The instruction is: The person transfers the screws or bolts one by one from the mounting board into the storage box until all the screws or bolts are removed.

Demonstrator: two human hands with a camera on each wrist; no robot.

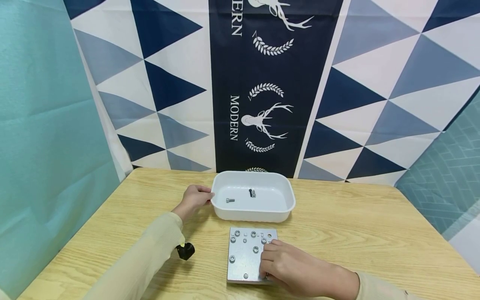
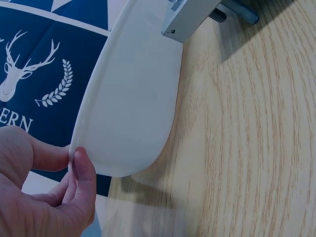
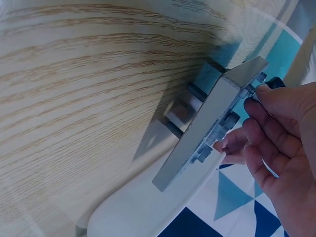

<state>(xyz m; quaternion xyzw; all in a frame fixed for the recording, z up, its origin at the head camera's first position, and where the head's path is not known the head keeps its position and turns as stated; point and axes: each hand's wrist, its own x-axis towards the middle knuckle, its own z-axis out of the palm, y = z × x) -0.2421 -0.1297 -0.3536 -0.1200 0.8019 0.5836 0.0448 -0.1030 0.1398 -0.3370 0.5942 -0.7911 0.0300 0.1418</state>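
My left hand [image 1: 196, 197] pinches the left rim of a white plastic tray [image 1: 251, 216] between thumb and fingers. Inside the tray lie a silver socket head screw [image 1: 230, 200] and, farther right, a dark screw [image 1: 250, 192] beside another silver one [image 1: 253, 194]. Nearer to me is a metal plate [image 1: 240, 266] carrying several socket head screws, their threaded ends poking out underneath in the right wrist view. Over the plate's right side, my right hand [image 1: 283, 264] pinches a small screw [image 3: 251, 91] at the plate's face, partly hidden by the fingertips.
All of this stands on a wood-grain table [image 1: 356, 225]. A patterned cloth [image 1: 258, 83] hangs behind it, and a teal cloth [image 1: 48, 125] on the left. A black wrist camera [image 1: 185, 251] sits under the left forearm.
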